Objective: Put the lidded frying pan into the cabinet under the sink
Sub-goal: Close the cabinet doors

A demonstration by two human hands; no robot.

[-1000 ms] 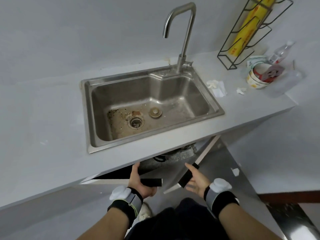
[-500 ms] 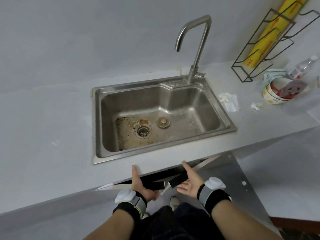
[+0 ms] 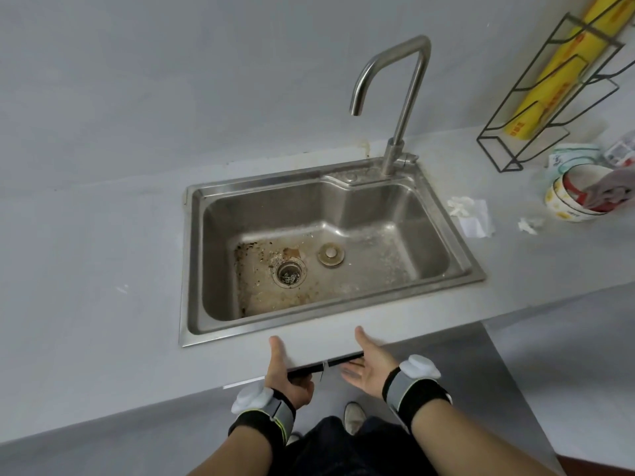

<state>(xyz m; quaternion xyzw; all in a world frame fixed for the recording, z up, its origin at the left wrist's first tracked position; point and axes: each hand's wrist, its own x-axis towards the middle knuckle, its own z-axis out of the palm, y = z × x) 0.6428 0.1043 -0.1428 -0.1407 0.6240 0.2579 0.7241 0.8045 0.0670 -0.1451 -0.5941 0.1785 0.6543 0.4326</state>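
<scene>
The lidded frying pan is not in view. The cabinet under the steel sink (image 3: 192, 269) shows only as a thin black strip of door tops (image 3: 345, 358) below the counter's front edge, the two doors almost meeting. My left hand (image 3: 285, 372) curls its fingers round the top of the left door, thumb up against the counter edge. My right hand (image 3: 364, 369) is spread flat, palm showing, with its fingers against the right door. The cabinet's inside is hidden.
A tall faucet (image 3: 405, 97) stands behind the basin. On the grey counter (image 3: 86, 269) to the right are crumpled tissue (image 3: 470, 214), stacked bowls (image 3: 570, 207) and a wire rack (image 3: 515, 139) holding a yellow roll (image 3: 549, 80). My shoe (image 3: 354, 417) is on the floor.
Both cabinet doors have swung inward from wide open to almost shut, my hands moving with them. The dark inside of the cabinet, seen a second ago, is now hidden.
</scene>
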